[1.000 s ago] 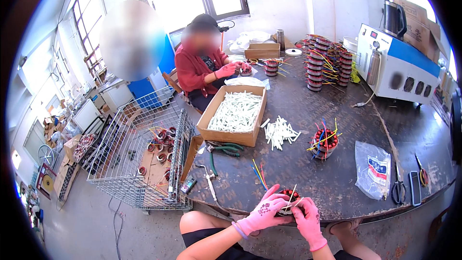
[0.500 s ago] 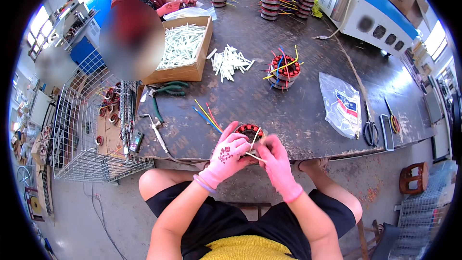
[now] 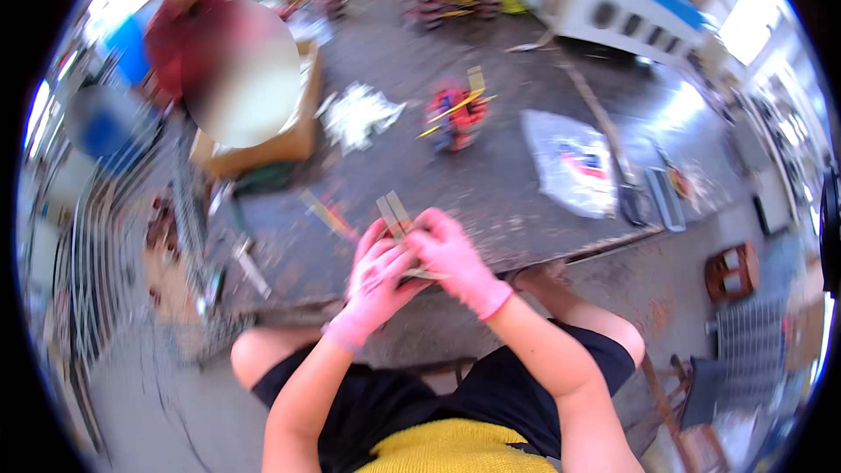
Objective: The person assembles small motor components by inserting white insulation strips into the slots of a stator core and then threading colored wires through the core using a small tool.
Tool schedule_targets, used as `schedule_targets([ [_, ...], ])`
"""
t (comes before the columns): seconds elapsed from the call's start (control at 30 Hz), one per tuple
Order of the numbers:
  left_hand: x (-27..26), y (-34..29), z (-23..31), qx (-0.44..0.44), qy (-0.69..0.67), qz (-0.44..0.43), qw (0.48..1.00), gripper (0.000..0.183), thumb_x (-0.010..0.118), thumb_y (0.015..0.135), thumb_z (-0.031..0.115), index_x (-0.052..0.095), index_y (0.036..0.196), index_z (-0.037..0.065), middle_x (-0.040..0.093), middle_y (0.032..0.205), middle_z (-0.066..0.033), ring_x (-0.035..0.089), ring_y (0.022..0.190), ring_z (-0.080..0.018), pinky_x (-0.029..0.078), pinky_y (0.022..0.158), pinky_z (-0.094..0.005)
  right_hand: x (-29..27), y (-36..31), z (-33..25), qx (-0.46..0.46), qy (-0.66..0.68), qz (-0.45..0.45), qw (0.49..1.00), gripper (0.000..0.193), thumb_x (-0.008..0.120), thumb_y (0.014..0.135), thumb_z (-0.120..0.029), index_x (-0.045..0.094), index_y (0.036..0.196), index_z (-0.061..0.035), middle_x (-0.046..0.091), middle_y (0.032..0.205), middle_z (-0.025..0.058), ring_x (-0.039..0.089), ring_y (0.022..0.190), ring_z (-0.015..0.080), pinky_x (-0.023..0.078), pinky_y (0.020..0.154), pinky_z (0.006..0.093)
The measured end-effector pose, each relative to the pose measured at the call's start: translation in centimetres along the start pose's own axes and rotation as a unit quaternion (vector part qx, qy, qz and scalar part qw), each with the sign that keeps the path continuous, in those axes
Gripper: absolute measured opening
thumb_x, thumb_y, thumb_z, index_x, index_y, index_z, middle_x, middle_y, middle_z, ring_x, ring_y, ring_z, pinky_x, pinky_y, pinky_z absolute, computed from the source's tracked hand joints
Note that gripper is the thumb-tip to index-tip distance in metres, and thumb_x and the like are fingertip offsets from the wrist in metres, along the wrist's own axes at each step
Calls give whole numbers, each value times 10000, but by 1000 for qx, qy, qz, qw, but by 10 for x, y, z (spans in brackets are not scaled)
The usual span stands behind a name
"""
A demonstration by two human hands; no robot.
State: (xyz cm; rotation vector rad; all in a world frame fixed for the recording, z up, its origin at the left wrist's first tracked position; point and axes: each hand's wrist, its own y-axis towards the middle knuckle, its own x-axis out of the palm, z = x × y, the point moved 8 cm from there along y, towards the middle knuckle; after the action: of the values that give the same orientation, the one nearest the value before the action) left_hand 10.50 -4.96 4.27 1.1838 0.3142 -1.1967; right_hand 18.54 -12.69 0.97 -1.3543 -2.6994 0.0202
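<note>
Strip [image 3: 399, 208] could bend if pressed askew: right hand [image 3: 453, 261] apparently pinches it; left hand's [image 3: 377, 276] grip cannot be told.

Daylight blazes at a right-hand window [image 3: 755, 24], and glare whitens part of the dark tabletop [image 3: 681, 105]. Motion blur smears the wire basket [image 3: 98, 236] and softens the left hand [image 3: 378, 276] and right hand [image 3: 454, 256]; fisheye distortion bends the edges.
</note>
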Motion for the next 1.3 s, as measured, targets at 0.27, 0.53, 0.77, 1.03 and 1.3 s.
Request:
schedule_targets([
  [0.27, -8, 0, 16, -4, 32, 10, 999, 388, 845, 649, 195, 635, 962, 99, 632, 864, -49, 602, 1067, -291, 292, 1153, -584, -320, -75, -81, -52, -418, 351, 836, 314, 593, 952, -210, 600, 1181, 5, 680, 1067, 186, 668, 975, 315, 533, 852, 413],
  [0.53, -30, -6, -21, -36, 47, -119, 991, 373, 841, 590, 173, 725, 943, 141, 641, 1145, -62, 506, 1264, -345, 226, 1181, -580, -442, -22, -38, 208, -677, 257, 658, 557, 704, 732, -453, 716, 1064, -6, 695, 1125, 219, 679, 1060, 332, 540, 920, 395],
  [0.77, -71, -29, -56, -183, 105, -12, 977, 613, 810, 717, 160, 570, 1279, 106, 430, 1446, -183, 376, 1355, -407, 329, 1117, -493, -471, -95, -7, 32, 1, 276, 961, 209, 653, 891, -108, 588, 1063, -8, 602, 822, 23, 598, 683, 125, 496, 621, 258],
  [1.03, -47, -68, -12, -369, -92, 137, 914, 461, 860, 764, 147, 635, 1153, 47, 614, 851, -18, 613, 672, -84, 465, 581, -231, -152, -152, 11, 158, 181, -22, 970, 436, 571, 973, -382, 606, 1187, -4, 593, 832, -16, 551, 700, 74, 427, 605, 199],
  [1.3, -18, -93, -40, -402, -378, 208, 807, 201, 554, 1029, 202, 649, 1061, 28, 651, 870, -29, 598, 665, -94, 437, 552, -202, -17, -155, 85, 308, 237, -285, 876, 580, 558, 955, -600, 637, 1121, -51, 612, 795, -49, 537, 635, 41, 417, 559, 183],
])
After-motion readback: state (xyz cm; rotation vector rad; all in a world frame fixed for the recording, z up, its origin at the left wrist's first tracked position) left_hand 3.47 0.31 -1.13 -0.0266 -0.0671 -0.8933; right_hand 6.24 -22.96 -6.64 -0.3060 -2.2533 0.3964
